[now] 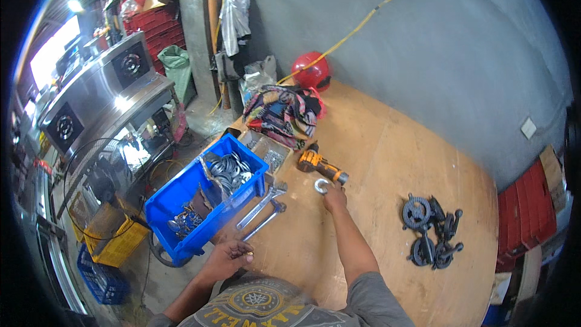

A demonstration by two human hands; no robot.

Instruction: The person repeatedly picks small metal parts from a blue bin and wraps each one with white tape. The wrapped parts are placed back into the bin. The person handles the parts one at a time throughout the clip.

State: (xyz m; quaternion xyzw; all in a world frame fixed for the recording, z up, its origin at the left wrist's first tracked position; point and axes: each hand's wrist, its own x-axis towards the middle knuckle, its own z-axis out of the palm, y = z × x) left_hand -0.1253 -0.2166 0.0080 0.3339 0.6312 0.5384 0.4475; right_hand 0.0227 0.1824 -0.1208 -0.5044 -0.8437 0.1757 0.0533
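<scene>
My right hand (334, 198) is closed at the fingertips on a pale metal ring (321, 186), just in front of an orange and black cordless drill (319, 165). My left hand (226, 260) is near the table's front edge, below the blue bin. Its fingers pinch a small brass-coloured piece (249, 254), too small to make out exactly. The blue plastic bin (209, 225) holds several metal rings (230, 171) at its far end and small brass and metal parts (186, 221) at its near end. Two wrenches, one wider (257, 211) and one slimmer (266, 220), lie beside it.
Black cast burner parts (430, 230) lie on the wooden table (369, 206) at right. A box of screws (273, 158), patterned cloth (281, 112) and a red ball-shaped object (311, 71) are farther back. Red crates (526, 209) stand right; a steel stove (100, 88) stands left.
</scene>
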